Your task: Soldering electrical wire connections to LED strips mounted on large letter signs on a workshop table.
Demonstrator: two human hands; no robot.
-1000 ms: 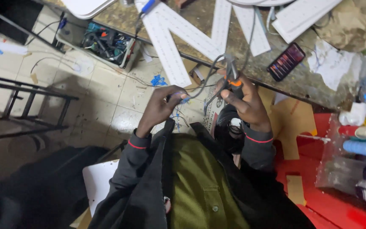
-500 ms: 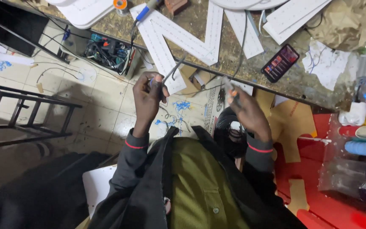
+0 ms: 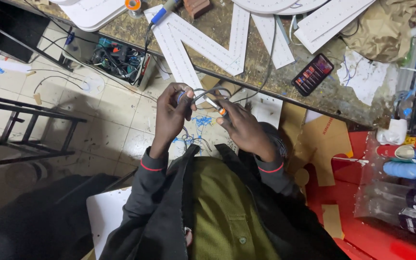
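My left hand [image 3: 173,111] grips a bundle of thin grey wires [image 3: 207,91] that loops over toward my right hand. My right hand [image 3: 243,126] holds a small tool with an orange handle [image 3: 221,110], its tip against the wire loop. Both hands are raised close together in front of my chest, just below the edge of the workbench [image 3: 261,62]. A big white letter-shaped panel [image 3: 203,41] dotted with small holes lies on the bench straight ahead of the hands.
A phone with a lit screen [image 3: 312,74] lies on the bench to the right, beside crumpled paper [image 3: 364,72]. An open box of tools [image 3: 119,60] sits on the tiled floor. A black metal frame [image 3: 25,130] stands left. Bottles [image 3: 412,156] lie on a red surface at right.
My hands were spread apart half a second ago, stretching a wire. Now they have come together, and the wire forms a loop between them.
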